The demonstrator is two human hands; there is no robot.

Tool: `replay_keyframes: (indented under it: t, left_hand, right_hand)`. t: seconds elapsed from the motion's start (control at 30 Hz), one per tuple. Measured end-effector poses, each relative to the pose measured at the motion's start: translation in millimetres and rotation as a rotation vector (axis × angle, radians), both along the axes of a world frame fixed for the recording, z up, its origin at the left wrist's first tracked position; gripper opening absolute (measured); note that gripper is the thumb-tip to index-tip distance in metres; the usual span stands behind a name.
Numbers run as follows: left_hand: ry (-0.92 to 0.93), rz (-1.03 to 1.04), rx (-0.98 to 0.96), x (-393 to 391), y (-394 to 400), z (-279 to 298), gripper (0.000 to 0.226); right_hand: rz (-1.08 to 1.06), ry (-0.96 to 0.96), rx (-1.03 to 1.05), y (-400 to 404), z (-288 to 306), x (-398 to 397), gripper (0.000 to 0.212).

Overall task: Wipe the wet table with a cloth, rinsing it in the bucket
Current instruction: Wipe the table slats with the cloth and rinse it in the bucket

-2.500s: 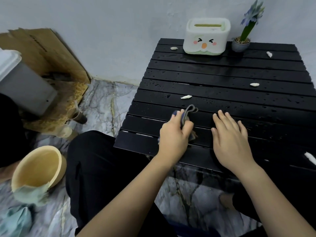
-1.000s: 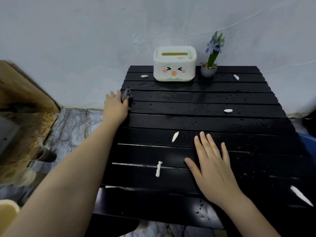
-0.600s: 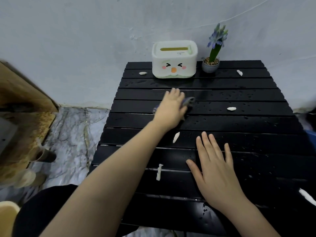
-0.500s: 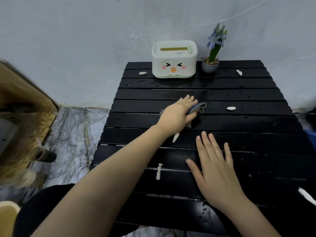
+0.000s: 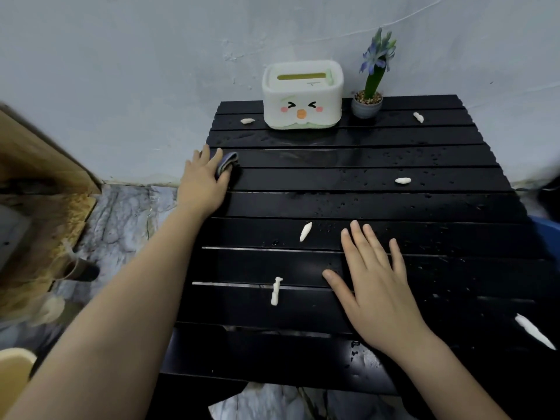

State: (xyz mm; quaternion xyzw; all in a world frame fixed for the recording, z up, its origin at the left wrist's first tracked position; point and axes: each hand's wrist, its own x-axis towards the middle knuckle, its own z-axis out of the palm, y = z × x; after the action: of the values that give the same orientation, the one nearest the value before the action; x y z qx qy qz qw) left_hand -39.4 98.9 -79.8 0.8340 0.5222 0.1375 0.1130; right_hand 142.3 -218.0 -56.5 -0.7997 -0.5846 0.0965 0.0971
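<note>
At the lower left edge of the frame a sliver of the pale yellow bucket (image 5: 12, 377) shows on the marble floor (image 5: 121, 225), well apart from the cloth. The black slatted table (image 5: 378, 204) fills the centre and right, its boards beaded with water drops, thickest toward the right side.

In the lower right, the right hand (image 5: 375, 286) lies flat on the near slats, palm down, fingers spread and empty. Left of it lie two white scraps: a bent one (image 5: 276, 291) near the thumb and a slimmer one (image 5: 305, 231) just beyond the fingertips. A longer scrap (image 5: 535, 331) sits at the right edge.

Farther up, at the table's left edge in the middle left of the frame, the left hand (image 5: 203, 183) presses down on the cloth (image 5: 226, 165). The cloth is small, grey-blue and bunched into a thick fold; most of it is hidden under the palm and fingers, with only a rolled end sticking out on the thumb side, to the right of the hand, touching the wet slat. The fingers are curled close together over it.

Beyond, more scraps dot the far slats. Against the wall at the top stand a white tissue box (image 5: 302, 95) with a cartoon face and, just right of it, a small potted flower (image 5: 371, 86).
</note>
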Motion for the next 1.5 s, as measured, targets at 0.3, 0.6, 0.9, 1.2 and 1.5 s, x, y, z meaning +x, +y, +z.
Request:
replay_keyframes:
  t: [0.3, 0.6, 0.9, 1.2, 1.5]
  left_hand:
    - [-0.238, -0.289, -0.207, 72, -135, 21, 0.044]
    - [-1.123, 0.135, -0.707, 69, -140, 87, 0.015]
    - [-0.189, -0.057, -0.165, -86, -192, 45, 0.06]
    - [0.075, -0.009, 0.0, -6, -230, 15, 0.074]
    - [-0.194, -0.182, -0.141, 109, -283, 29, 0.063]
  right_hand:
    - [-0.111, -0.028, 0.009, -14, 1, 8, 0.074]
    - [-0.156, -0.026, -0.012, -41, 7, 9, 0.071]
    - [-0.132, -0.041, -0.001, -46, 1, 11, 0.077]
    - [-0.107, -0.004, -0.012, -49, 5, 16, 0.067]
    - [-0.22, 0.011, 0.035, -62, 5, 25, 0.061]
